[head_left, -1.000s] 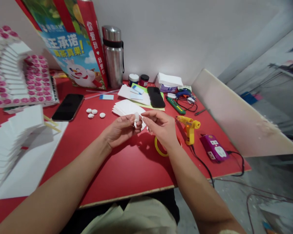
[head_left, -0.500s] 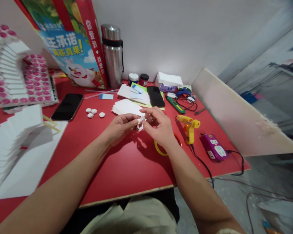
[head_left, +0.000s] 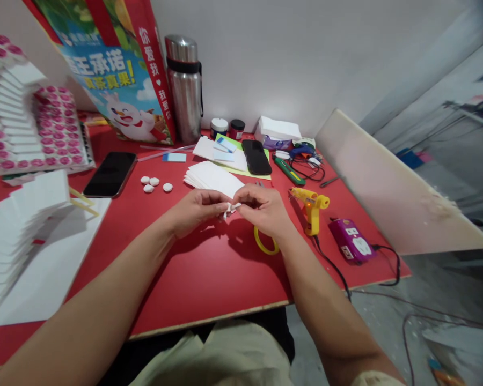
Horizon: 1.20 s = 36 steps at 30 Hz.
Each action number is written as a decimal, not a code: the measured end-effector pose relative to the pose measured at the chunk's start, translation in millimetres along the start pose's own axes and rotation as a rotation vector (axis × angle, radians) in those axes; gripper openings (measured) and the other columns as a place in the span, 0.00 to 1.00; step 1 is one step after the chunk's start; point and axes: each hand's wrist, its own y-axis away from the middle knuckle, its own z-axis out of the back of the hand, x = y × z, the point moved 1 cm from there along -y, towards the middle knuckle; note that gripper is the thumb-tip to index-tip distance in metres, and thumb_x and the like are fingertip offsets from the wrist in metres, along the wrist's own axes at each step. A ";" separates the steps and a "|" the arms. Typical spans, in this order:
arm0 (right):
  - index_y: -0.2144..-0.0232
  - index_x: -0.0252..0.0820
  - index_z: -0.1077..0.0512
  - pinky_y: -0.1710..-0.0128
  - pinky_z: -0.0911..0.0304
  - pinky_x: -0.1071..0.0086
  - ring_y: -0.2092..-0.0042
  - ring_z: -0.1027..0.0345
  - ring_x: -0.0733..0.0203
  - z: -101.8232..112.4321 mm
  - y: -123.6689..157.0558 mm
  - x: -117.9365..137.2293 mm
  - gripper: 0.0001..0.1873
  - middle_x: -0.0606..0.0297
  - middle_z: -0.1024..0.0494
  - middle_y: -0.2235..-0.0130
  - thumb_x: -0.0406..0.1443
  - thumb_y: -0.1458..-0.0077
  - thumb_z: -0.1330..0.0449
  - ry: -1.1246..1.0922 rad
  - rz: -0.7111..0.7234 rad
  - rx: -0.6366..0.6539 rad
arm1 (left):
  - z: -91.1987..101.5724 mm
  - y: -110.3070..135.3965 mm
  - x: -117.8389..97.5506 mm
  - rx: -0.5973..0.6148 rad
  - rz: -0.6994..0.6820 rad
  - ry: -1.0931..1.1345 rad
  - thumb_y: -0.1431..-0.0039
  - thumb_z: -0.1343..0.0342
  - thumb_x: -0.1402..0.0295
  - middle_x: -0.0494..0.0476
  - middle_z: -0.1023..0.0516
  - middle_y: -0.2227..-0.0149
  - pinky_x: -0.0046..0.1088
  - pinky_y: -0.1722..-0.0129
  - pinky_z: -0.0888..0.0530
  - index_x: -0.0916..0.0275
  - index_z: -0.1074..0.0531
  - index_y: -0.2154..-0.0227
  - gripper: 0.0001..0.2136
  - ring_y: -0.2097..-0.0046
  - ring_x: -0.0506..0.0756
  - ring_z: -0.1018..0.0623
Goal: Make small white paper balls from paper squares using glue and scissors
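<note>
The left hand (head_left: 197,212) and the right hand (head_left: 265,209) are both narrowed to a pinch on one small, crumpled, thin white piece (head_left: 228,209), perhaps of paper, which lies directly between their fingertips, so neither hand is nearer. Its longer direction seems to run across from hand to hand, although the fingers hide a part of it. Just beyond lies a stack of flat white sheets (head_left: 213,178), with a round yellow ring (head_left: 258,242) beside the right wrist and four small, round white discs (head_left: 168,187) farther left.
</note>
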 end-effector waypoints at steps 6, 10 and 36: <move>0.74 0.41 0.25 0.78 0.49 0.74 0.78 0.43 0.71 0.5 -1.3 -5.7 0.07 0.72 0.29 0.78 0.28 0.53 0.43 -0.375 -0.091 0.029 | -3.7 0.5 -1.6 0.099 0.052 0.123 0.53 0.25 0.63 0.58 0.21 0.72 0.25 0.67 0.27 0.69 0.18 0.68 0.14 0.70 0.50 0.25; 0.68 0.41 0.26 0.81 0.51 0.74 0.81 0.47 0.73 6.5 -3.6 -13.8 0.02 0.73 0.30 0.77 0.34 0.46 0.39 -0.487 -0.145 -0.036 | -2.6 -0.8 -1.0 0.013 0.038 0.183 0.55 0.24 0.64 0.58 0.21 0.71 0.25 0.67 0.27 0.69 0.17 0.66 0.16 0.70 0.50 0.25; 0.69 0.43 0.23 0.69 0.38 0.68 0.68 0.34 0.64 -13.1 -0.1 -2.9 0.04 0.64 0.24 0.64 0.33 0.41 0.35 0.141 0.097 -0.306 | -15.1 -2.2 -3.4 -0.315 -0.373 -0.192 0.45 0.31 0.64 0.56 0.18 0.65 0.29 0.61 0.26 0.64 0.18 0.62 0.11 0.64 0.53 0.22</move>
